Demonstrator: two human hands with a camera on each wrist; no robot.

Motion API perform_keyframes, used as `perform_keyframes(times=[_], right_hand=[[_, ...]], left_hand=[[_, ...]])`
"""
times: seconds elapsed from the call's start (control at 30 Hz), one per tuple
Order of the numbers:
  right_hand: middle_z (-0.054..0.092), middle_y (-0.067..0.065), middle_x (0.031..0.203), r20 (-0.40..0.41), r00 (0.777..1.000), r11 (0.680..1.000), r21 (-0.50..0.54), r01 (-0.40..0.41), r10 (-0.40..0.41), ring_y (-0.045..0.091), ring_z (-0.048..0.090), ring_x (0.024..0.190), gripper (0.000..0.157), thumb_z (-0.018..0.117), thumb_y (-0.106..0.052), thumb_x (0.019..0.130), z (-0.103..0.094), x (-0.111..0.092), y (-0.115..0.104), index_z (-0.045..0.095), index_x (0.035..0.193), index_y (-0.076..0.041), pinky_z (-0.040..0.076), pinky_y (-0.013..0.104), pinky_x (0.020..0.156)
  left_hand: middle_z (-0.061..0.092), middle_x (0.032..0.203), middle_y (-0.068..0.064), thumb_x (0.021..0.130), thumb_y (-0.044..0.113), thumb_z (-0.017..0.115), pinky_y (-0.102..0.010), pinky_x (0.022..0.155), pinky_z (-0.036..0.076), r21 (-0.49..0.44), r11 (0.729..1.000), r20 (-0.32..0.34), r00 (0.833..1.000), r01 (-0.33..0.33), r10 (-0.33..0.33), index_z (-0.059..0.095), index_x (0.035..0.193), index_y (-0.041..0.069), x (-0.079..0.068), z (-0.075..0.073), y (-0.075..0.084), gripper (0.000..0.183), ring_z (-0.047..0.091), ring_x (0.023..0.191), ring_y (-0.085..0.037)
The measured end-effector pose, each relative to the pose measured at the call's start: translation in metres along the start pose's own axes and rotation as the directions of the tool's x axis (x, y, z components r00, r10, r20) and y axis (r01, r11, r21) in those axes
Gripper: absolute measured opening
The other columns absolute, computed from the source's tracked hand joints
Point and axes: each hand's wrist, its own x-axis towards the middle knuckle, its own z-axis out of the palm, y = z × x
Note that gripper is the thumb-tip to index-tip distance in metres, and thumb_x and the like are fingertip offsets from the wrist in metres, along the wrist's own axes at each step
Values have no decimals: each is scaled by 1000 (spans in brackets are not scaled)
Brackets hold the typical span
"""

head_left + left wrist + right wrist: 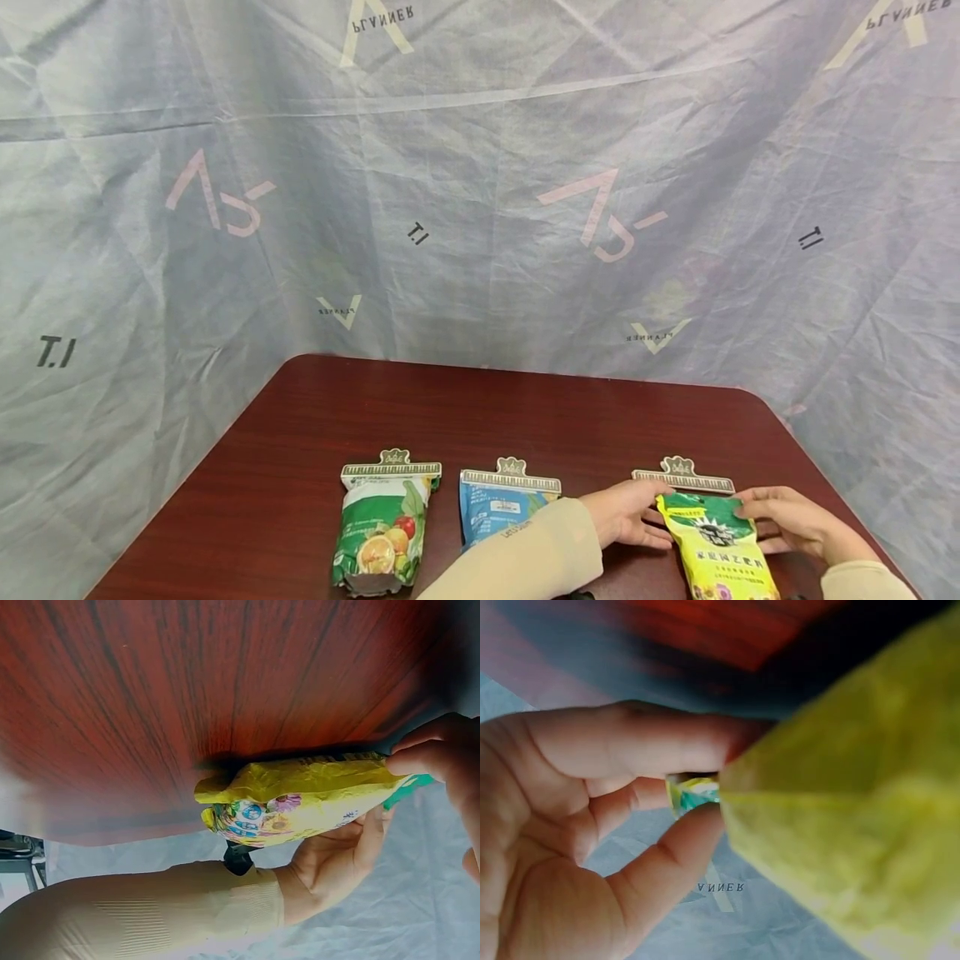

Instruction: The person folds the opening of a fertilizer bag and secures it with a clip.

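Observation:
A yellow and green plastic packet (723, 554) lies at the right of the table, its green top end between the two hands. My left hand (626, 512) pinches the top left corner. At the top right corner, the right hand (798, 525) grips the packet between thumb and fingers; the right wrist view shows this thumb (671, 859) at the packet's edge. Just beyond the green end lies a wide clip (682, 475) with a piano-key pattern. The left wrist view shows the packet (300, 795) side-on, partly hiding the right hand (334, 866).
Left of the hands, a green and white packet (382, 529) and a blue packet (495, 508) each have a similar clip at the top. My left sleeve (532, 554) covers part of the blue one. A grey printed cloth (465, 250) hangs behind the dark red table (480, 417).

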Motion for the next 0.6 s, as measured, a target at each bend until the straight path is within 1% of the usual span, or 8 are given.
perform_keyframes(times=[0.1,0.2,0.47,0.6], right_hand=[[67,7,94,29,999,1000,22,19,-20,24,65,86,19,45,-11,95,-2,0,2,59,107,-9,53,37,71],[66,6,95,50,998,999,35,36,-38,24,65,87,20,42,-12,96,-3,0,2,60,106,-11,53,37,71],[66,9,99,107,992,993,102,57,-68,25,64,92,26,36,-10,98,-4,-1,-1,61,108,-12,52,39,75],[65,9,101,145,986,988,139,64,-84,25,62,94,30,33,-10,99,-4,-2,-4,61,109,-12,51,41,78]], left_hand=[[52,93,-25,87,13,56,-53,90,40,28,999,-9,999,-35,35,54,103,1,2,1,-3,21,51,98,-50],[55,88,-20,86,11,56,-52,87,43,55,996,-21,998,-64,66,57,97,3,2,2,-3,13,55,93,-46],[57,83,-15,86,8,56,-49,83,46,102,990,-40,994,-94,98,58,93,1,3,2,-3,9,60,87,-38],[55,83,-16,88,5,55,-48,80,48,142,983,-48,991,-115,123,57,100,0,4,0,-2,13,61,85,-38]])
